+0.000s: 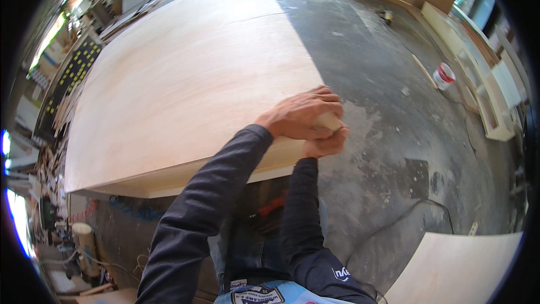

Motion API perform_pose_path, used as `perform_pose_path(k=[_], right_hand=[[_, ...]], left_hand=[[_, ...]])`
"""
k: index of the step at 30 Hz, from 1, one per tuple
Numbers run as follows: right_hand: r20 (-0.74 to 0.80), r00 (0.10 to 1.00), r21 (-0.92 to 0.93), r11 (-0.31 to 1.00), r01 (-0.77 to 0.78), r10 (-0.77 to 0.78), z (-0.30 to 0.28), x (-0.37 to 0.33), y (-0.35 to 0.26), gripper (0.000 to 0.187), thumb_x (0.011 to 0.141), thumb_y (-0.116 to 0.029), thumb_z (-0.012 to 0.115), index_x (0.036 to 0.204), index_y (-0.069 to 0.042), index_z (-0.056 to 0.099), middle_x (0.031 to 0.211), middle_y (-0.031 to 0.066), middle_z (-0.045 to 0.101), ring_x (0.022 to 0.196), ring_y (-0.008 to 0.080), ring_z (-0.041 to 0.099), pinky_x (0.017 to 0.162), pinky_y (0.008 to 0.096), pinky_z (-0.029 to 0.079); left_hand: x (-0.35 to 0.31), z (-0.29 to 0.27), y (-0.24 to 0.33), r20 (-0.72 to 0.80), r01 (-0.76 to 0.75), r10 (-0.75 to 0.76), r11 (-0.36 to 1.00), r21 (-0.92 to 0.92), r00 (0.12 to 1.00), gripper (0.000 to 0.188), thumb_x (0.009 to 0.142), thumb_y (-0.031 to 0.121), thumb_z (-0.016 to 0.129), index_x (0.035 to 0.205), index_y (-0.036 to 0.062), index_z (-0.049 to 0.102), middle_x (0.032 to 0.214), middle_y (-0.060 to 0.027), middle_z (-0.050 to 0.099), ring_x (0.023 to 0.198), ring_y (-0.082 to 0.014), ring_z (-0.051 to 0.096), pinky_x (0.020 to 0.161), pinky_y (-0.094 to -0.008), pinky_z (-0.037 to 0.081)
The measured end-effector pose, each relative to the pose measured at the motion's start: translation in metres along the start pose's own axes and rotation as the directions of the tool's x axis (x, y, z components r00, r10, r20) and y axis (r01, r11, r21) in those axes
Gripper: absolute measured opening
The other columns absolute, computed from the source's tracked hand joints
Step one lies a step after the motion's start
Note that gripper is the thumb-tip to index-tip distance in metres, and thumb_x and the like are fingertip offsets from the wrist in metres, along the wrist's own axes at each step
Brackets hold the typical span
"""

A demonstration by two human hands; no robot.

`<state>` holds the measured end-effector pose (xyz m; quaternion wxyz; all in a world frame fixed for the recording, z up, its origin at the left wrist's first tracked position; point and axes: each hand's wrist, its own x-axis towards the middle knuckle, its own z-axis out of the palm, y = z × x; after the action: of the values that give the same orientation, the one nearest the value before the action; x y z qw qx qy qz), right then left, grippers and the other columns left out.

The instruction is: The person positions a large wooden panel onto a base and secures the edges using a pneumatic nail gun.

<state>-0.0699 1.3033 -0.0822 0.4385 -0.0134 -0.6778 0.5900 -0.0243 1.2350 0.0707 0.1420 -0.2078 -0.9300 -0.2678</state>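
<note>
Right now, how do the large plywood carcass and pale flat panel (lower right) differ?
Form: the large plywood carcass shows an open side below its top; the pale flat panel shows one flat face.
Hands: left hand and right hand are at the carcass's near right corner; neither is at the panel.
Framing: the carcass spans much of the view; the panel is cut off.
Shared: pale faces.

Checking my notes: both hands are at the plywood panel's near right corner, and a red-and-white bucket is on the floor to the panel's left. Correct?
No: the head view shows the red-and-white bucket on the floor to the right of the plywood panel. The left hand and right hand are at that corner.
</note>
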Motion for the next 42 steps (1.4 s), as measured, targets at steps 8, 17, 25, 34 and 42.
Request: perform_pose_path(k=[8, 17, 25, 34, 42], right_hand=[[0.203, 0.859, 0.451, 0.734, -0.507, 0.469, 0.004, 0.011, 0.025, 0.050, 0.108, -0.051, 0.037, 0.080, -0.014, 0.055, 0.071, 0.0031, 0.058, 0.066, 0.0218, 0.058, 0.059, 0.0395, 0.045], [0.302, 0.800, 0.514, 0.618, -0.595, 0.518, -0.004, 0.025, -0.008, 0.069, 0.104, -0.066, 0.035, 0.081, -0.007, 0.060, 0.078, 0.0071, 0.062, 0.076, 0.0209, 0.064, 0.072, 0.0414, 0.056], [0.321, 0.809, 0.439, 0.680, -0.588, 0.493, -0.007, 0.028, -0.004, 0.065, 0.106, -0.055, 0.043, 0.084, 0.003, 0.062, 0.087, 0.0121, 0.066, 0.074, 0.0242, 0.063, 0.065, 0.0388, 0.056], [0.348, 0.811, 0.543, 0.604, -0.584, 0.470, -0.015, 0.025, -0.011, 0.058, 0.107, -0.051, 0.035, 0.093, -0.001, 0.061, 0.097, 0.0109, 0.068, 0.085, 0.0205, 0.064, 0.075, 0.0372, 0.054], [0.187, 0.485, -0.249, 0.519, -0.818, 0.854, -0.164, -0.173, 0.083, 0.031, 0.102, -0.027, 0.045, 0.103, 0.000, 0.061, 0.099, 0.0116, 0.064, 0.082, 0.0215, 0.056, 0.068, 0.0370, 0.048]], left_hand=[[0.000, 0.004, -0.004, -0.053, -0.059, 0.059, 0.998, -0.006, 0.997, 0.029, 0.078, 0.027, 0.075, 0.098, 0.0069, 0.069, 0.104, -0.0089, 0.066, 0.111, -0.0309, 0.056, 0.098, -0.0434, 0.048], [-0.005, 0.017, -0.010, -0.096, -0.072, 0.070, 0.997, -0.015, 0.993, 0.028, 0.076, 0.027, 0.075, 0.097, 0.0083, 0.071, 0.102, -0.0081, 0.067, 0.108, -0.0288, 0.057, 0.095, -0.0424, 0.049], [-0.009, 0.018, -0.012, -0.148, -0.097, 0.095, 0.995, -0.002, 0.984, 0.027, 0.075, 0.026, 0.075, 0.095, 0.0083, 0.071, 0.100, -0.0073, 0.068, 0.106, -0.0282, 0.059, 0.093, -0.0426, 0.050], [-0.009, 0.006, 0.001, -0.083, -0.097, 0.102, 0.993, 0.066, 0.991, 0.023, 0.076, 0.018, 0.075, 0.096, 0.0070, 0.071, 0.104, -0.0067, 0.069, 0.111, -0.0278, 0.059, 0.099, -0.0399, 0.050], [-0.011, 0.006, -0.009, -0.007, -0.013, 0.013, 0.999, -0.029, 1.000, 0.039, 0.082, 0.016, 0.075, 0.118, 0.0037, 0.066, 0.124, -0.0136, 0.061, 0.129, -0.0352, 0.051, 0.108, -0.0440, 0.045]])
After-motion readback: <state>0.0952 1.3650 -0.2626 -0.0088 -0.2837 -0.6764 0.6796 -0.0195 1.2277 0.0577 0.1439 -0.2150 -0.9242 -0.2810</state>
